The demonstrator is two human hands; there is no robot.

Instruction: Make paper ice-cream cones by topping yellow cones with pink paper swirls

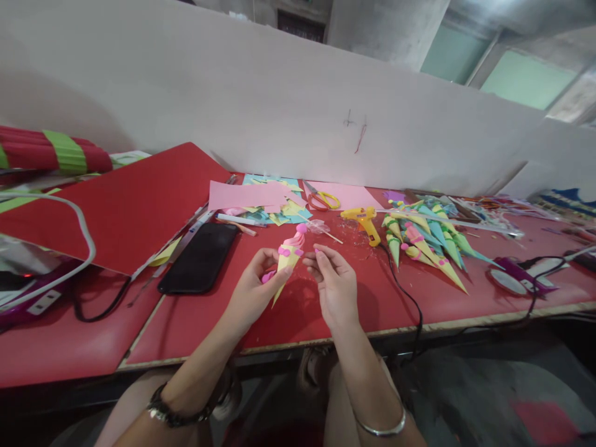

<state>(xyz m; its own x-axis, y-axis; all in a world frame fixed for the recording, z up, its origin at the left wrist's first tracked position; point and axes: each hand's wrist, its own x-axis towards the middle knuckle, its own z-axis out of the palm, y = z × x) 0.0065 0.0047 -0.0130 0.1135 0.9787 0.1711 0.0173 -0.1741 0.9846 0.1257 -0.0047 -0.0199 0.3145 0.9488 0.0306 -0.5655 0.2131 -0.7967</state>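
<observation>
Paper cone, yellow with a pink swirl on top, is tilting above the red table near its front edge, its point facing down. The left hand is gripping it between thumb and fingers. The right hand is hovering just beside it, pinching a small pink piece. A black phone is lying left of the hands, scissors and a yellow glue gun are resting beyond them, and more cones are lying piled to the right.
</observation>
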